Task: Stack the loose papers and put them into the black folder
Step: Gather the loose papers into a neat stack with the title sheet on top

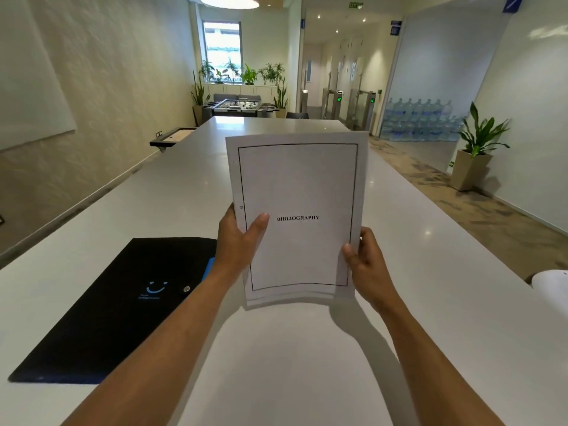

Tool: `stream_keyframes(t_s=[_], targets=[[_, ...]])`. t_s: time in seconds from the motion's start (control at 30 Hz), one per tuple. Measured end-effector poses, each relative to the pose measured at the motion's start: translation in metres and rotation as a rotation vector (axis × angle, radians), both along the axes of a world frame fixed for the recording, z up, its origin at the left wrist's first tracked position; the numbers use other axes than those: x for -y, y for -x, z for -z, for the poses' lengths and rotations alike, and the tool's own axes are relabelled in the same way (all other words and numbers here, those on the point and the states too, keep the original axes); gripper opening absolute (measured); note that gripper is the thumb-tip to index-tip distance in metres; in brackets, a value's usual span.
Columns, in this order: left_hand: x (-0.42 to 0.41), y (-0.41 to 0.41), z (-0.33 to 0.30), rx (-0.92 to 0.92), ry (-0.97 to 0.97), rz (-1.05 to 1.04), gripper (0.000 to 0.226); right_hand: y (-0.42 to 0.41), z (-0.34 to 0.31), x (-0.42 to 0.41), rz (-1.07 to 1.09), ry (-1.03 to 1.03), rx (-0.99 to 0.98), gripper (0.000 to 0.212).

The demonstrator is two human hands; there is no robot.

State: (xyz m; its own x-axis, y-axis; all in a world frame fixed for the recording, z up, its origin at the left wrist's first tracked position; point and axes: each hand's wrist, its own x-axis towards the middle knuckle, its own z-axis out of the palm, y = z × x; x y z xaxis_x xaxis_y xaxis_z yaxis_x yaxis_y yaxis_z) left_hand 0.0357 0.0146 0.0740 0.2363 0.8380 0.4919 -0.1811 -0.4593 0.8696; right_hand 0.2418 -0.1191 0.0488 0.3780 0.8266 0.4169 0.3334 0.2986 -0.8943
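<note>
A stack of white papers (299, 186) stands upright above the white table, its top sheet framed by a black border and printed with "BIBLIOGRAPHY". My left hand (238, 241) grips the stack's left edge, thumb across the front. My right hand (367, 262) grips the right edge lower down, thumb on the front. The stack's bottom edge hangs just above the tabletop. The black folder (113, 315) lies flat and closed on the table to the left, with a blue smile logo and a metal snap button; my left forearm crosses its right corner.
The long white table (430, 302) stretches far ahead. A white object (551, 282) pokes in at the table's right edge. A small black tray sits off the table's left side; potted plants, a foosball table and water bottles stand in the room beyond.
</note>
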Motion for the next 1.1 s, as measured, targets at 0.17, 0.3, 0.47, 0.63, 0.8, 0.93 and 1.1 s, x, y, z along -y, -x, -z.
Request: stream_keyframes(t_s=[0.17, 0.3, 0.47, 0.63, 0.8, 0.93, 1.1], targets=[[0.004, 0.004, -0.005, 0.037, 0.031, 0.049, 0.053, 0.009, -0.012, -0.004, -0.041, -0.110, -0.049, 0.055], [0.007, -0.001, -0.002, 0.040, 0.053, 0.050, 0.046, 0.021, -0.021, -0.013, 0.086, -0.115, -0.098, 0.055], [0.011, -0.008, 0.011, 0.007, 0.146, -0.007, 0.035, 0.030, -0.010, -0.015, 0.202, -0.099, -0.105, 0.040], [0.020, -0.011, 0.029, 0.010, 0.261, -0.041, 0.030, 0.038, 0.003, -0.012, 0.250, -0.076, -0.099, 0.030], [0.015, -0.009, 0.026, -0.023, 0.212, -0.049, 0.028, 0.030, -0.001, -0.012, 0.278, -0.062, -0.016, 0.029], [0.009, -0.010, 0.033, -0.129, 0.229, -0.042, 0.035, 0.022, 0.004, -0.011, 0.321, 0.031, -0.005, 0.026], [0.003, -0.013, 0.060, -0.487, 0.407, -0.170, 0.048, 0.015, 0.020, -0.010, 0.313, 0.408, 0.034, 0.044]])
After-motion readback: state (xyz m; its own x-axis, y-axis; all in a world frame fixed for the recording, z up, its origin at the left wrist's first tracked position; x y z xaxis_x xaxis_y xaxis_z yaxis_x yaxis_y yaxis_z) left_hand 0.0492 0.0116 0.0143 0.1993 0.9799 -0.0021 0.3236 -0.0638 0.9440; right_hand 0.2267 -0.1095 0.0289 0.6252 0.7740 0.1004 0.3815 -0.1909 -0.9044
